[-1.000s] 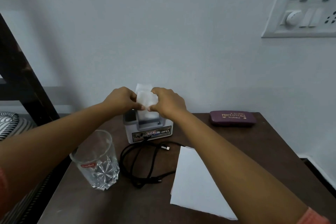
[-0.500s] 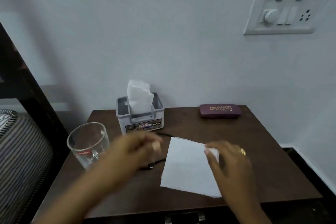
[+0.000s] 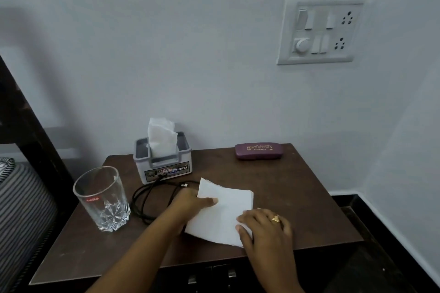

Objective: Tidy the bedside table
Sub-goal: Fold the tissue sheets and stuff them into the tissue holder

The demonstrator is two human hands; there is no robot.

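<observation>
paper (image 3: 222,215): white, flat on bedside table (image 3: 297,197), front middle, just right of cable (image 3: 183,184)
axis: long side roughly near-to-far, skewed; far-left corner points toward tissue box (image 3: 164,166)
left hand (image 3: 190,202): thumb over left edge, pinching it (fingers underneath, hidden)
right hand (image 3: 264,226): fingers relaxed, pressing and covering near-right corner
unclear: one sheet or several

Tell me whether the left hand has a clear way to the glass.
Probably yes: only the flat black cable lies between the left hand and the glass, though that hand grips the paper.
</observation>
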